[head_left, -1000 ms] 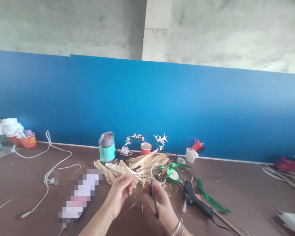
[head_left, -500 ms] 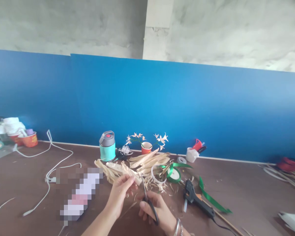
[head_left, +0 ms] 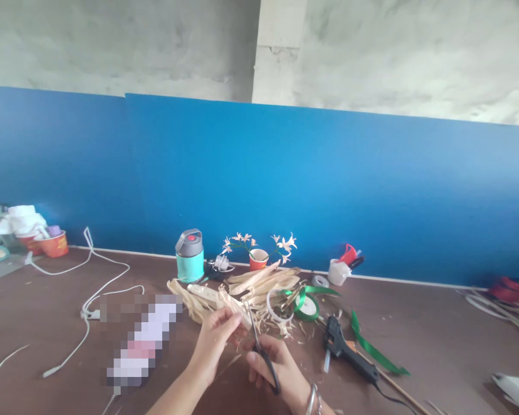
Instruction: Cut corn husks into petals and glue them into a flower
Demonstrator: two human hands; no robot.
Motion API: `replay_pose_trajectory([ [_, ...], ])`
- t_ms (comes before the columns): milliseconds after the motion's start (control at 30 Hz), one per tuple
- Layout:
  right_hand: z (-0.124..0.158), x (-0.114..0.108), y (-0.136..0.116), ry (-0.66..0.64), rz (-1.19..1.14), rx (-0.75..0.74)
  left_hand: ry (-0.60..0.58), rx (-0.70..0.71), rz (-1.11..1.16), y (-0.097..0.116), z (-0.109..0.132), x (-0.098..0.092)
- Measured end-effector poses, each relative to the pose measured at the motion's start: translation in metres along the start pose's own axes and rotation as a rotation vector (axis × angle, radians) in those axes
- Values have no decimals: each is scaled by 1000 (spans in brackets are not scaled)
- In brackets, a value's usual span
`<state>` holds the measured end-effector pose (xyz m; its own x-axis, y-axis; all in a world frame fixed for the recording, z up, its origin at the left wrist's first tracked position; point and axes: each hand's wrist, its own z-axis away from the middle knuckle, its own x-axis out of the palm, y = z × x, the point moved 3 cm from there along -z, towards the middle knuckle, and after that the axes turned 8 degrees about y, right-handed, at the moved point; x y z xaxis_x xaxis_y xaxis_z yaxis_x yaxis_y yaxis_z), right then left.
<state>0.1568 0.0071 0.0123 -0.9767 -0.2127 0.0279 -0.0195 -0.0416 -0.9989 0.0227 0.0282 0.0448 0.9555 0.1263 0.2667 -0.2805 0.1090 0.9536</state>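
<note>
Between the thumb and fingers of my left hand (head_left: pixel 219 333) is a pale piece of dried corn husk (head_left: pixel 232 302), pinched near its lower edge. My right hand (head_left: pixel 273 364) is closed around the black handles of a pair of scissors (head_left: pixel 266 360). The scissor blades point up and away, close beside the right end of the held husk; whether they touch it I cannot tell. Behind both hands lies a pile of dried corn husks (head_left: pixel 263 282), with small scraps about it. Paper-like flowers (head_left: pixel 286 243) on green stems rise by an orange cup (head_left: pixel 258 264).
A black glue gun (head_left: pixel 350 349) and a spool of green ribbon (head_left: pixel 308 308) lie to the right. A turquoise flask (head_left: pixel 190 256) stands behind the husks. White cables (head_left: pixel 86 288) and a blurred-out object (head_left: pixel 145 340) are at left. A blue partition (head_left: pixel 285 184) closes the back.
My left hand and the husk have shifted slightly right, nearer the scissor blades. My right hand has barely moved.
</note>
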Motion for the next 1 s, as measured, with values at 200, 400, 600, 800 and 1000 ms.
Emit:
replay_pose_trajectory([
  [200,1,-1,-1,-9,-7,9,-12,-26,8,-3,-3,-1],
  [400,1,-1,-1,0,9,14,-20,-22,0,-2,-3,-2],
  [600,0,-2,1,8,-13,31,-2,-22,9,-1,-2,-1],
  [800,-2,-4,8,38,1,39,-22,-17,13,-2,-4,-3],
  [1000,-3,-4,7,61,38,56,-40,-8,11,-2,-5,-4],
])
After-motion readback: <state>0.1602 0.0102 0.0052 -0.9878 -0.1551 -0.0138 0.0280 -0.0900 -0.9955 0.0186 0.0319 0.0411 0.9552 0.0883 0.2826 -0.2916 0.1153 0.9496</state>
